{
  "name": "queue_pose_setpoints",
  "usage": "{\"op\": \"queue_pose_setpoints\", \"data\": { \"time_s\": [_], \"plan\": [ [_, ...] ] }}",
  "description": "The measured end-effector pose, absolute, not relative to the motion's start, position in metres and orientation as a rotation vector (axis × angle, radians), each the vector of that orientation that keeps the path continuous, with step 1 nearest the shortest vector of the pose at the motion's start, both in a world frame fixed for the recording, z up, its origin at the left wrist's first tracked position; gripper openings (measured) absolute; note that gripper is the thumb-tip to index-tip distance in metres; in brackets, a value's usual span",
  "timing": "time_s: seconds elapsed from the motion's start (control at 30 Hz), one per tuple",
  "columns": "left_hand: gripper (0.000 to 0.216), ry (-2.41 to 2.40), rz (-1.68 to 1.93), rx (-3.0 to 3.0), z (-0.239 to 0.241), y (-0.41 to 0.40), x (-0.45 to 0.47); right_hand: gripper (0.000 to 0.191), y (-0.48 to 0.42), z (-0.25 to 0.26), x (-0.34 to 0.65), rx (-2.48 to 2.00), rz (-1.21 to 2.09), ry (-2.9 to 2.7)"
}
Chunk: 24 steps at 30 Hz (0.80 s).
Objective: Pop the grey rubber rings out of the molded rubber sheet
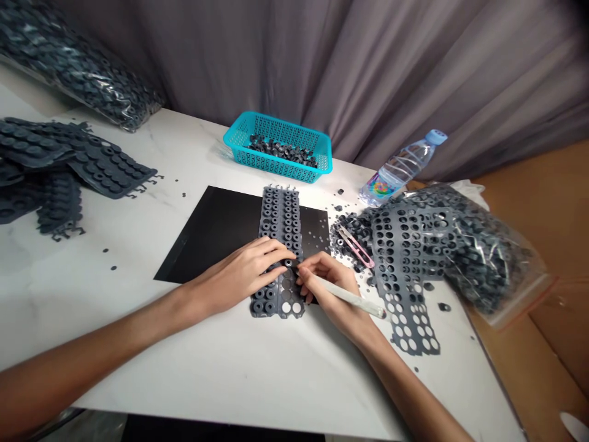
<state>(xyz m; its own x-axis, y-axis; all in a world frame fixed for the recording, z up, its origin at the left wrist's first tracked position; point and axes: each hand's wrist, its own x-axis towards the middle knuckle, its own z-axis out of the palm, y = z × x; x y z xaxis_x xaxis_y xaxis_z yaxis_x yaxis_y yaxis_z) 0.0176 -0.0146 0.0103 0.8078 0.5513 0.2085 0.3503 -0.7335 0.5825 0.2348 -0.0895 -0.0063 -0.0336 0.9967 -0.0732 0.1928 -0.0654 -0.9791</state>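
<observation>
A grey rubber sheet (280,227) studded with small rings lies lengthwise on a black mat (216,230). My left hand (243,273) rests flat on its near part, fingers stretched toward one ring. My right hand (329,288) is closed round a white pen-like tool (354,299), whose tip meets the sheet beside my left fingertips. Several holes at the sheet's near end are empty.
A turquoise basket (322,161) holding loose rings stands behind the mat. Right of the mat lie pink snips (356,247), emptied perforated sheets (405,270), a bag of scrap (488,252) and a water bottle (405,164). More ringed sheets (69,166) are piled at left.
</observation>
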Motion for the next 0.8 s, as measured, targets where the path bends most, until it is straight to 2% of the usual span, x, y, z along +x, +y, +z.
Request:
{"op": "queue_pose_setpoints", "data": {
  "time_s": [0.27, 0.8],
  "plan": [
    [0.017, 0.659, 0.536, 2.459, 0.0101, -0.0157, 0.0181, 0.018, -0.0911, -0.0089, 0.2362, -1.405, 1.161, -1.378],
    [0.024, 0.587, 0.458, 2.645, 0.0071, -0.0121, 0.0153, 0.016, -0.0897, -0.0054, 0.2331, -1.429, 1.173, -1.334]
  ]
}}
